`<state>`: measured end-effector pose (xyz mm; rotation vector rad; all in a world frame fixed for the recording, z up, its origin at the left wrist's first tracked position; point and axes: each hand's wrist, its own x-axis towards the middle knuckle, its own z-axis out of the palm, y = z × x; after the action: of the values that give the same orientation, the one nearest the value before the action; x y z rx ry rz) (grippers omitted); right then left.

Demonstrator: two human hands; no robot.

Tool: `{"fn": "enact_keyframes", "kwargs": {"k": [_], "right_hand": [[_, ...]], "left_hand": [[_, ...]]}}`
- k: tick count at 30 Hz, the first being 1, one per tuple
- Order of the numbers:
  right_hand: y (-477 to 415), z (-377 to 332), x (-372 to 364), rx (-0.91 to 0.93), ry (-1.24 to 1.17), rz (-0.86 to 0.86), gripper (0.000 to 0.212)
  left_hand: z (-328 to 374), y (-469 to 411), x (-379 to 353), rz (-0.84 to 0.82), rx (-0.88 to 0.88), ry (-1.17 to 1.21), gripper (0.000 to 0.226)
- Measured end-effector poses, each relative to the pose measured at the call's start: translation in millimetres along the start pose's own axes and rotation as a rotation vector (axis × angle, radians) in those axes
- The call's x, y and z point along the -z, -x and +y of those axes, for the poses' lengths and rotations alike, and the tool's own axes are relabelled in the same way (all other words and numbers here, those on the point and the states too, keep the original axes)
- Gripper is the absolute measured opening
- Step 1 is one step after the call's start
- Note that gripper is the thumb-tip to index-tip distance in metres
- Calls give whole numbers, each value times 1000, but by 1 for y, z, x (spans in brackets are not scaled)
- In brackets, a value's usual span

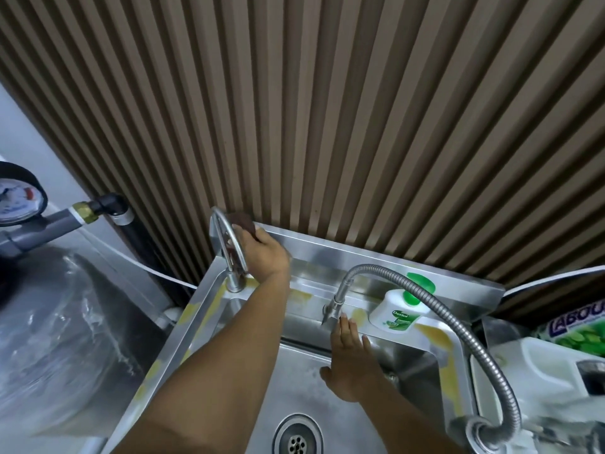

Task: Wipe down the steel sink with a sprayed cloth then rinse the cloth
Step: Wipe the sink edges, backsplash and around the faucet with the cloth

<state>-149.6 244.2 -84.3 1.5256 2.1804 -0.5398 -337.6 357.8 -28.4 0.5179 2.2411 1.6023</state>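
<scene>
The steel sink [209,322] fills the lower middle, its drain [297,437] at the bottom edge. My left hand [266,255] reaches to the back left corner and grips a dark brown cloth [244,222], pressed against the top of the steel splashback [360,257] just behind the curved tap [229,244]. My right hand [352,358] is flat and open against the basin's back wall, fingertips just under the nozzle of the flexible hose tap [330,311]. It holds nothing.
A white and green soap bottle [401,311] stands on the back ledge at the right. The flexible metal hose [474,339] arcs over the right rim. A white jug [540,371] sits at the right. A plastic-wrapped tank [49,322] and pressure gauge [18,198] are at the left.
</scene>
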Motion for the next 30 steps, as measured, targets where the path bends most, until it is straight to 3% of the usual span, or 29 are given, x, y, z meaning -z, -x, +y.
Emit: {"fn": "enact_keyframes", "kwargs": {"k": [4, 6, 8, 11, 13, 16, 18, 22, 27, 30], "right_hand": [[0, 0, -1, 7, 11, -8, 89], [0, 0, -1, 12, 13, -14, 90], [0, 1, -1, 13, 12, -16, 90], [0, 0, -1, 9, 6, -12, 90], [1, -1, -1, 4, -7, -15, 91], [1, -1, 1, 0, -20, -27, 92], [1, -2, 2, -2, -30, -30, 92], [0, -2, 0, -6, -49, -21, 94], [0, -5, -1, -29, -31, -27, 98], [0, -8, 0, -37, -20, -30, 99]], "left_hand": [[-39, 19, 5, -194, -482, -243, 54], [-54, 11, 10, -273, -630, -350, 55], [-47, -7, 10, -222, -539, -325, 57], [-13, -33, 12, -26, -251, -223, 60], [8, -45, 10, 19, -93, -158, 58], [21, -50, 7, 38, -15, -58, 57], [13, -41, 6, 33, -82, -92, 56], [-22, -16, 5, -82, -402, -239, 54], [-28, -10, 12, -150, -605, -358, 56], [-32, 8, 14, -290, -782, -429, 54]]}}
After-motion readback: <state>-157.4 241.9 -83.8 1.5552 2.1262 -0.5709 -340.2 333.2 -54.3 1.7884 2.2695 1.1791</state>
